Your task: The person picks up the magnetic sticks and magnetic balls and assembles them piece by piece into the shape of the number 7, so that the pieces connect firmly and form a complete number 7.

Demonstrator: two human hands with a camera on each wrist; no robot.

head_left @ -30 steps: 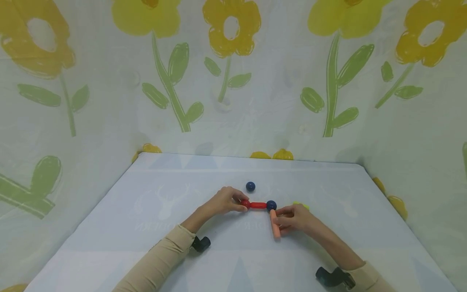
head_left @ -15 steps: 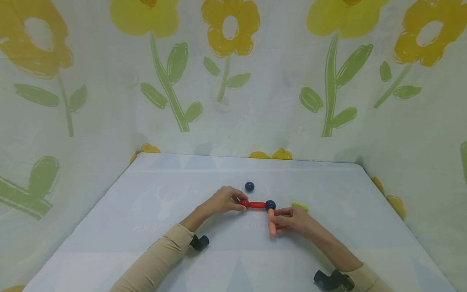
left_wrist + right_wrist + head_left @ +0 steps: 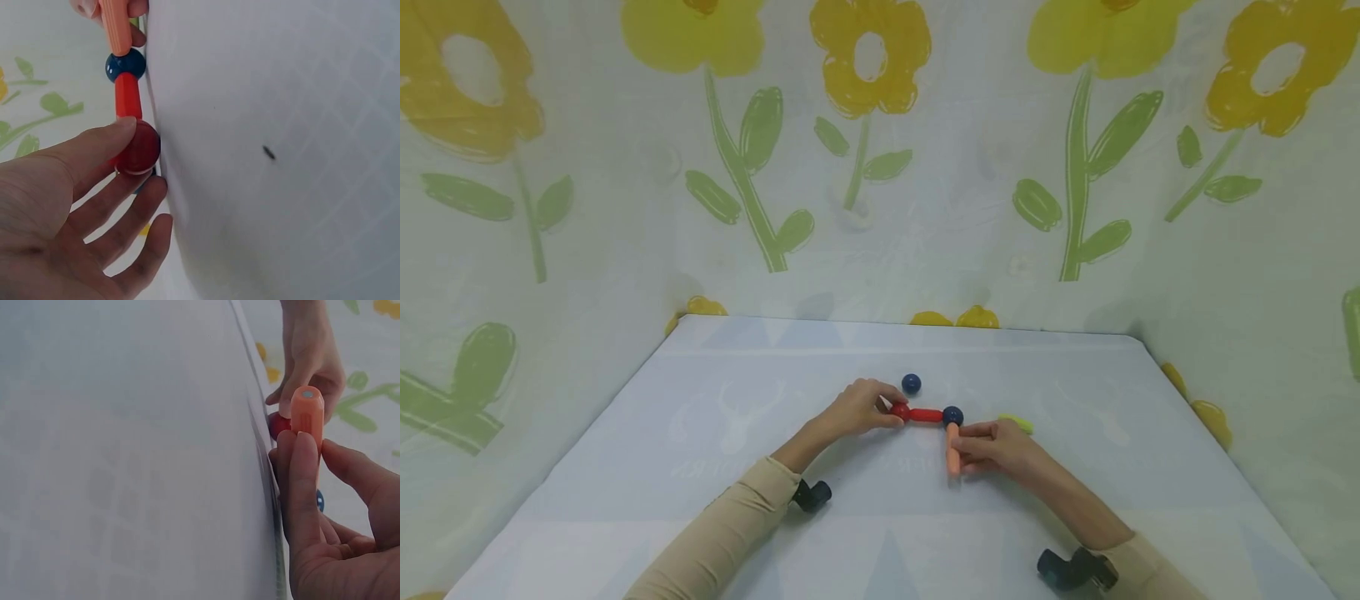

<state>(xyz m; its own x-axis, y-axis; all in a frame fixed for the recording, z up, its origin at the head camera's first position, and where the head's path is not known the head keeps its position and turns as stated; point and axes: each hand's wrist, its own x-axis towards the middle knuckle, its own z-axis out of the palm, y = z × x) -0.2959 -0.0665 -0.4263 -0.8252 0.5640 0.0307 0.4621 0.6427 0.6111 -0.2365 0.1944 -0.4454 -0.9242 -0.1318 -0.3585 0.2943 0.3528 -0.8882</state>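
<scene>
My left hand [image 3: 859, 408] pinches a red ball [image 3: 139, 147] between thumb and fingers. A short red rod [image 3: 926, 415] runs from that ball to a dark blue ball [image 3: 952, 416]. From the blue ball an orange magnetic rod [image 3: 953, 454] extends toward the near side of the table, its end meeting the ball. My right hand [image 3: 1003, 447] grips this orange rod from the right; in the right wrist view its free end shows a small metal disc. Fingers hide part of the rod there, and the blue ball [image 3: 320, 500] mostly sits behind them.
A loose dark blue ball [image 3: 912, 383] lies just beyond the left hand. A yellow-green piece [image 3: 1017, 423] lies behind the right hand, partly covered by it. The white table [image 3: 760, 333] ends at a flower-printed curtain [image 3: 955, 208].
The joined balls and rods have shifted slightly left and away from me. The orange rod has swung from a slant to nearly straight toward me, with the right hand still holding it.
</scene>
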